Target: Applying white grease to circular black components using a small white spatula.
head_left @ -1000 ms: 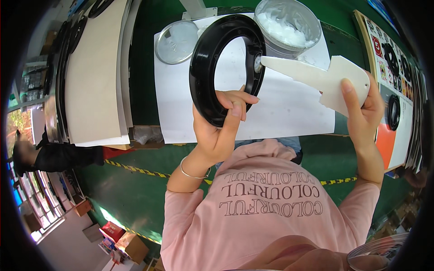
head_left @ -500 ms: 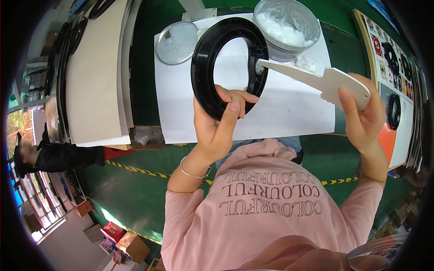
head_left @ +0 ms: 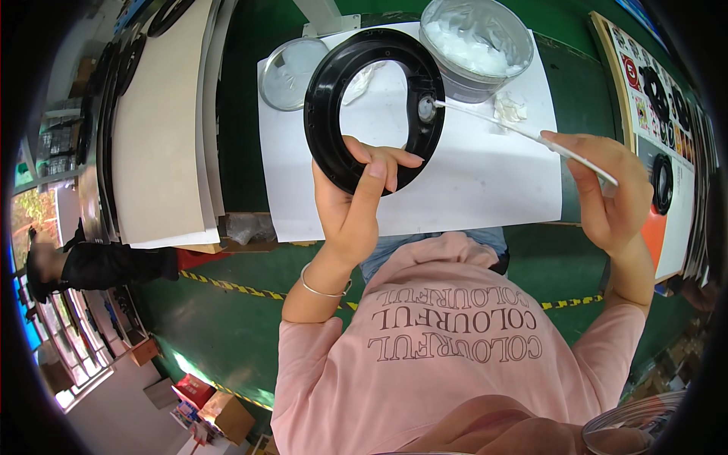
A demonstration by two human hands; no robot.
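Dark block lettering across my pale pink fabric shirt [head_left: 447,341], bottom of frame. Left grip [head_left: 355,189]'s pinching the lower rim of a glossy black ring [head_left: 320,114], centre frame; right grip [head_left: 607,182]'s pinching a thin flat white scraper [head_left: 523,133], tip at the ring's recess. White paste [head_left: 426,111]'s in there, so partly done I'd guess; can't tell what's left. Clear round tub [head_left: 472,91] upper centre, printed board [head_left: 628,95] upper right.

two hands [head_left: 349,216], one held black ring [head_left: 323,114], one white scraper [head_left: 557,148], one tub [head_left: 469,90], one bracelet [head_left: 324,294]
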